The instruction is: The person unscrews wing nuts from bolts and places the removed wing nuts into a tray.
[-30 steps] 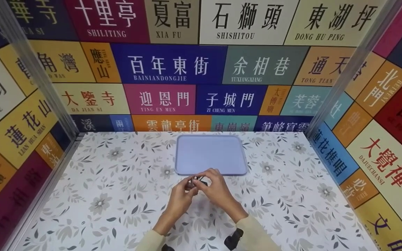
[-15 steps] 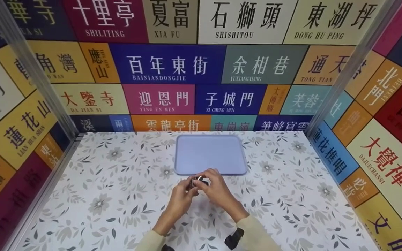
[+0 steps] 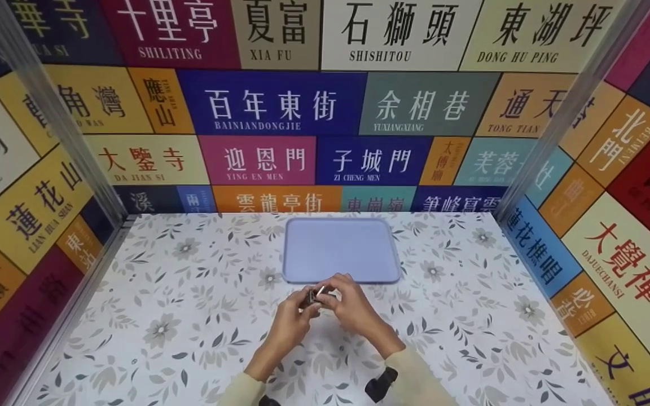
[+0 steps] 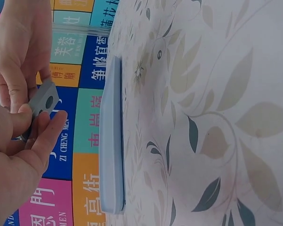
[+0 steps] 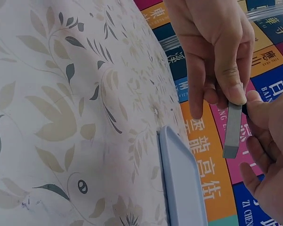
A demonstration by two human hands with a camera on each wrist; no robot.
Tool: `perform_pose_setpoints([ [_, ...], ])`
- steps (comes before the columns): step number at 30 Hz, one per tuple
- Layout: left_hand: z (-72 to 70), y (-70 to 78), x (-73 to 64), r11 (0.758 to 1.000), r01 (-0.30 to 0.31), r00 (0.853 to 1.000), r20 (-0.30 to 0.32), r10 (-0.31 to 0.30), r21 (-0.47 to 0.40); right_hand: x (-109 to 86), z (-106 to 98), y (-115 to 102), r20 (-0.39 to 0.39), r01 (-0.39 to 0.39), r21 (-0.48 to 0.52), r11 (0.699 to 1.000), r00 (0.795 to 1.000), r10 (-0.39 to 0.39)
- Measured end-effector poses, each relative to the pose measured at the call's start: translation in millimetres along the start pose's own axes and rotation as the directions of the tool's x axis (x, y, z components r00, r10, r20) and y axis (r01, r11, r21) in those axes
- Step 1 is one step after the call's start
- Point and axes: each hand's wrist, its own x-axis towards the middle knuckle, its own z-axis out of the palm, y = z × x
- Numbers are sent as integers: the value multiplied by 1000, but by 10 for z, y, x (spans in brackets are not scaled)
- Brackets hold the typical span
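Note:
Both hands meet just in front of the lavender tray [image 3: 342,251], around a small grey metal block [image 4: 43,100]. Round dark holes show in its face in the left wrist view. The right wrist view shows its plain flat side, with a small black part beside it. My left hand [image 3: 291,320] pinches the block between thumb and fingers. From the other side my right hand [image 3: 354,305] holds it with thumb and fingertips. In the head view the fingers cover most of the block; a dark part and a bright edge show between them.
The tray lies flat near the table's back edge. A white floral cloth [image 3: 161,332] covers the table. Walls with coloured sign panels [image 3: 271,104] stand at the back and both sides, with metal posts in the corners.
Both hands stay almost in place. The block turns slightly between the fingers, and the bright edge shows at a somewhat different angle.

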Motion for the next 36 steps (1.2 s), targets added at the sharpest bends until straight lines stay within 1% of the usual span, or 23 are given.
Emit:
perform_pose_setpoints([
  [4, -9, -5, -10, 1000, 11, 1000, 3, -11, -1, -22, -23, 7, 12, -10, 39, 999, 1000, 9],
  [6, -9, -4, -15, 1000, 16, 1000, 8, -16, -7, -24, -26, 10, -9, -11, 40, 999, 1000, 11],
  [11, -4, -10, -25, 1000, 8, 1000, 5, -8, -17, -22, -9, 2, -75, -46, 32, 998, 996, 48],
  [13, -2, -14, -27, 1000, 1, 1000, 0, -1, -14, -25, -2, -3, -87, -67, 36, 997, 994, 70],
  [16, -1, -22, -29, 1000, 0, 1000, -3, 0, -9, -33, 8, -4, -98, -73, 37, 997, 992, 77],
  [22, -8, -41, -41, 999, -13, 1000, -26, 14, 30, -36, 31, 7, -99, -101, 49, 994, 990, 105],
  [29, -7, -37, -40, 995, -44, 997, -54, 49, 89, -51, 38, -16, -120, -83, 56, 995, 989, 89],
  [31, -5, -36, -42, 993, -47, 996, -67, 54, 109, -56, 36, -27, -116, -87, 70, 994, 989, 94],
  [36, -4, -41, -50, 991, -55, 995, -81, 66, 125, -71, 29, -50, -96, -110, 89, 990, 988, 119],
])
